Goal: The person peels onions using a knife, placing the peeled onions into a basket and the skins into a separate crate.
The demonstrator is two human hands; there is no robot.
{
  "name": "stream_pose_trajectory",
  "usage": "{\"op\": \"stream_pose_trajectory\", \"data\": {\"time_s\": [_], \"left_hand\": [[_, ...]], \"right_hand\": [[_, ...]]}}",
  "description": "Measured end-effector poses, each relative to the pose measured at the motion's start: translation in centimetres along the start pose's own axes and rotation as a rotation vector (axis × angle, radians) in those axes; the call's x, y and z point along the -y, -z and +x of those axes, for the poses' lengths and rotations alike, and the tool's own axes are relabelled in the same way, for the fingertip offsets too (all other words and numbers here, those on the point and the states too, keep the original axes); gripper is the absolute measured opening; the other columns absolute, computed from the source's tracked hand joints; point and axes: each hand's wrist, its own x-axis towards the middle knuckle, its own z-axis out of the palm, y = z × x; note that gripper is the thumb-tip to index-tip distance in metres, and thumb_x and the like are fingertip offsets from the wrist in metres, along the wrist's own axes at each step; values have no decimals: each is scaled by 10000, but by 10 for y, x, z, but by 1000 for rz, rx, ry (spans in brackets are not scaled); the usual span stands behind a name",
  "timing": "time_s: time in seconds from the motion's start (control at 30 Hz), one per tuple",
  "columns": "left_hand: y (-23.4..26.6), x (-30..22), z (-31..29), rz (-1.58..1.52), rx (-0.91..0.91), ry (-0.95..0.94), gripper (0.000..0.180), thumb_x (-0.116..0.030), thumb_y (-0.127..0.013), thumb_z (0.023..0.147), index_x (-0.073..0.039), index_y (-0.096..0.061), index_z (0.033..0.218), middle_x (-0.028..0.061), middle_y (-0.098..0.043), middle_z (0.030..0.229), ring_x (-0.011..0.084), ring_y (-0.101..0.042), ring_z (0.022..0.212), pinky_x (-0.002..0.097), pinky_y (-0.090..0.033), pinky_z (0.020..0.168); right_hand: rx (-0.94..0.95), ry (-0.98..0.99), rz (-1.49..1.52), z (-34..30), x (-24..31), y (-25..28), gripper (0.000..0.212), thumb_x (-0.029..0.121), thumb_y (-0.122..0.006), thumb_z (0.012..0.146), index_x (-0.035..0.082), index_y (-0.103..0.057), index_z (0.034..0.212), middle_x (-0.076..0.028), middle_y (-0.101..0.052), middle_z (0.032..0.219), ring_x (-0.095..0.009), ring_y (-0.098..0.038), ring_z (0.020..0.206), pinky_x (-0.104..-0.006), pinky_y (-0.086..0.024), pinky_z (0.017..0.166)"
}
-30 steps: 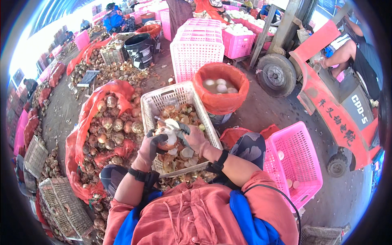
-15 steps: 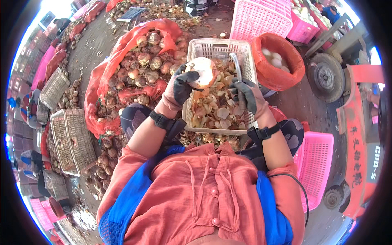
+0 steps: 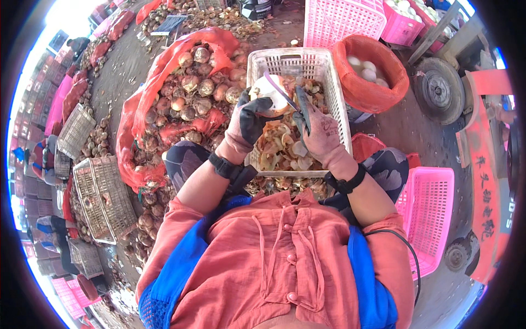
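Observation:
My gloved left hand (image 3: 247, 123) is closed around a partly peeled onion (image 3: 266, 92), whose white flesh shows beside brown skin. In my gloved right hand (image 3: 319, 129) is a slim knife (image 3: 279, 89), its blade lying across the onion's face. Both hands are over a pale plastic crate (image 3: 341, 104) between my knees. Loose onion skins (image 3: 282, 143) fill much of the crate. Close by on the left, unpeeled onions (image 3: 190, 83) spill from an open red mesh sack (image 3: 131, 129).
Right of the crate stands a red mesh-lined container (image 3: 375, 94) with peeled onions inside. Pink crates (image 3: 342, 22) are stacked beyond, and another pink basket (image 3: 430, 214) is by my right leg. A red wheeled vehicle (image 3: 482, 181) borders the right. Worn crates (image 3: 104, 197) stand at left.
My right hand has moved left and up toward the onion, bringing the knife from over the crate's right side onto it. The left hand still holds the onion.

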Motion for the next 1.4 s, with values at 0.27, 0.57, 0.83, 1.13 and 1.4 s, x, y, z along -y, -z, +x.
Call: {"op": "stream_pose_trajectory", "data": {"time_s": [0.27, 0.57, 0.83, 1.13, 1.4], "left_hand": [[6, 22, -6, 375, -55, -158, 491, -7, -590, 799, -18, -472, 1275, 136, -622, 1153, 284, -655, 1006, 397, -592, 777], [2, -18, -9, 0, 121, 81, 631, -17, -560, 684, -1, -509, 1312, 140, -619, 1216, 286, -606, 1132, 401, -468, 1020], [-8, -31, -6, 262, -27, -127, 487, -70, -617, 792, 13, -540, 1265, 78, -653, 1118, 176, -644, 1003, 297, -528, 855], [-6, -27, -13, 564, -108, -83, 479, -121, -675, 783, -2, -542, 1228, 66, -650, 1021, 144, -640, 822, 248, -505, 580], [-19, -21, -18, 788, -126, 41, 438, -62, -729, 760, -14, -586, 1170, 28, -657, 907, 86, -610, 710, 214, -495, 598]], "right_hand": [[-98, -43, 156, 6, -1, -10, 546, 124, -580, 910, 128, -434, 1436, -166, -669, 992, -304, -680, 789, -418, -530, 654], [209, -818, 1338, 10, -68, 10, 193, 239, -621, 933, 100, -593, 1064, -26, -617, 730, -108, -572, 556, -240, -467, 476], [24, -262, 847, 5, -23, 0, 547, 145, -571, 932, 95, -393, 1447, -122, -645, 829, -174, -636, 697, -298, -502, 597], [6, 127, 23, 2, 8, 6, 616, 207, -549, 930, 73, -318, 1485, -218, -654, 1032, -378, -660, 823, -483, -515, 660], [-10, -1, 76, 2, 8, 5, 517, 163, -581, 923, 165, -461, 1426, -183, -672, 976, -287, -665, 731, -418, -530, 649]]}}
